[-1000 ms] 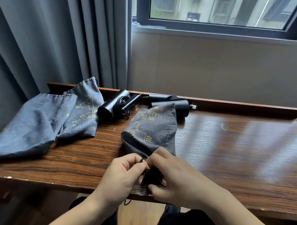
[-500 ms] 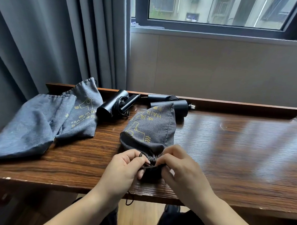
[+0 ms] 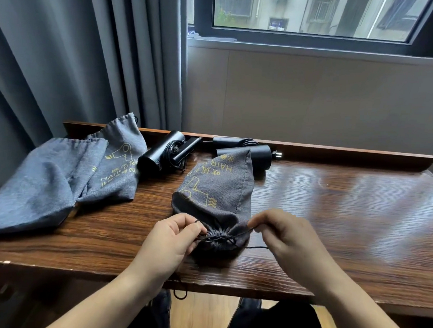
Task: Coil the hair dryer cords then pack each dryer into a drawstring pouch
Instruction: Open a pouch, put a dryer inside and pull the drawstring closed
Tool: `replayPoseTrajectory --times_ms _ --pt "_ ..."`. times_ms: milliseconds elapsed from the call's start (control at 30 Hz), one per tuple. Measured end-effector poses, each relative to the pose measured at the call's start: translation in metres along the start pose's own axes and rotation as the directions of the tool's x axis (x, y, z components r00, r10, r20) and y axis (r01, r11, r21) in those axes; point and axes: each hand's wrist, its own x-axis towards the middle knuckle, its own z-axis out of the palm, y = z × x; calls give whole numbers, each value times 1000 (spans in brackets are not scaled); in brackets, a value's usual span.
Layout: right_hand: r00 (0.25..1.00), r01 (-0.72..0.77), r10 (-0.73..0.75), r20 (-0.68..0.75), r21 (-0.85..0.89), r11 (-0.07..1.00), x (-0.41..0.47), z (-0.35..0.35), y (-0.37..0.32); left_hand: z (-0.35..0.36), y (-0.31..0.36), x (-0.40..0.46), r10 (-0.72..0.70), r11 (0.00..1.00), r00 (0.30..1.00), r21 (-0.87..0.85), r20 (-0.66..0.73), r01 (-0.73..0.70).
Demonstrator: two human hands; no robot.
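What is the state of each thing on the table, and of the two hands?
Front pouch: bulging, mouth gathered shut, lying on the table.
Drawstring: pulled out to both sides.
Left hand: fingers pinch the drawstring.
Right hand: fingers pinch the drawstring.
Printed pouch: flat, lying at the back left.
Plain pouch: flat, lying at the far left.
Left dryer: unpacked, cord coiled.
Right dryer: unpacked, partly behind the front pouch.

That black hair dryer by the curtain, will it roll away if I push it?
The black hair dryer probably rolls only a little: its barrel looks round, but its folded handle and coiled cord lie against it and would likely stop it. It looks hard, so it should stay stiff when lifted, unlike the floppy empty pouch beside it.
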Motion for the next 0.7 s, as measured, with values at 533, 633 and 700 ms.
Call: replayPoseTrajectory --times_ms 533,633,700 --pt "992 98 -112 62 198 975 2 -11 1 -31 -8 6 220 856 965 447 141 -260" --pt "962 197 -154 227 -183 963 0 -15 -5 -36 -8 12 207 861 970 448 125 -241" --pt "949 246 -149 277 -359 900 -1 -13 -5 -38 -7 12 195 859 970 452 145 -240"
